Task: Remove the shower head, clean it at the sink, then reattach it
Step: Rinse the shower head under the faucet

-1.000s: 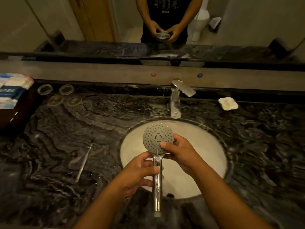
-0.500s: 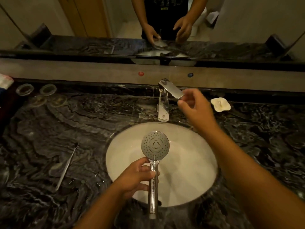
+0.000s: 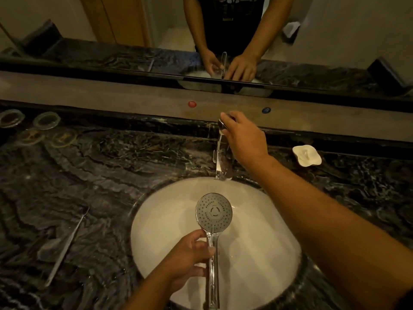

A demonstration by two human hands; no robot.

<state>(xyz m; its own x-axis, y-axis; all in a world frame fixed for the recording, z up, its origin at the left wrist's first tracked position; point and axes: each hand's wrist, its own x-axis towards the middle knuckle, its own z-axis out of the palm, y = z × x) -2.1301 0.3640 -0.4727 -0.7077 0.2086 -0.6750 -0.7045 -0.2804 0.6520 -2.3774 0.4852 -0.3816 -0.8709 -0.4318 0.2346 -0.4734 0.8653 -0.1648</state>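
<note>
CHANGE: right hand [image 3: 243,139] off shower head [image 3: 214,212], now gripping tap lever [image 3: 221,124] | left hand [image 3: 190,258] grips its handle, face-up over sink [image 3: 268,253] | MEANS: rinse likely imminent

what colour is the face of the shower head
The shower head face is grey, dotted with small holes; head view.

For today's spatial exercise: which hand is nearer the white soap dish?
Right. The right hand holds the faucet lever near the soap dish; the left hand grips the shower head over the sink.
</note>
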